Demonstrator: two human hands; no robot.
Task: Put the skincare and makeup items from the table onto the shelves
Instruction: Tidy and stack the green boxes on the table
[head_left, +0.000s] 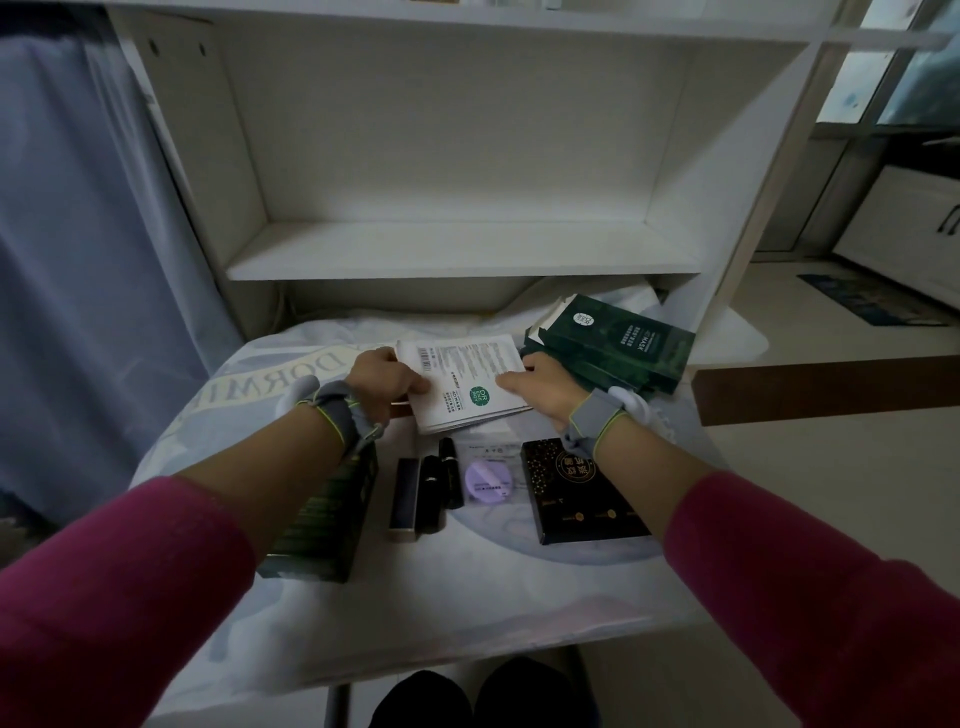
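Observation:
A stack of white face-mask sachets (465, 382) lies at the far middle of the cloth-covered table (467, 587). My left hand (387, 382) grips its left edge, thumb on top. My right hand (540, 387) holds its right edge, thumb on top as well. Dark green mask boxes (618, 345) are piled at the far right. Another green box (324, 519) lies under my left forearm. Nearer me sit dark lipstick tubes (428, 491), a purple puff (485, 480) in a clear pouch and a black box with gold print (584, 491). The white shelf (457, 254) stands just behind the table.
The shelf unit's side panels (208, 171) frame the open compartment. A blue curtain (78, 249) hangs at the left. A brown board (831, 387) juts out at the right, with floor and cabinets beyond. My shoes (478, 696) show under the table's near edge.

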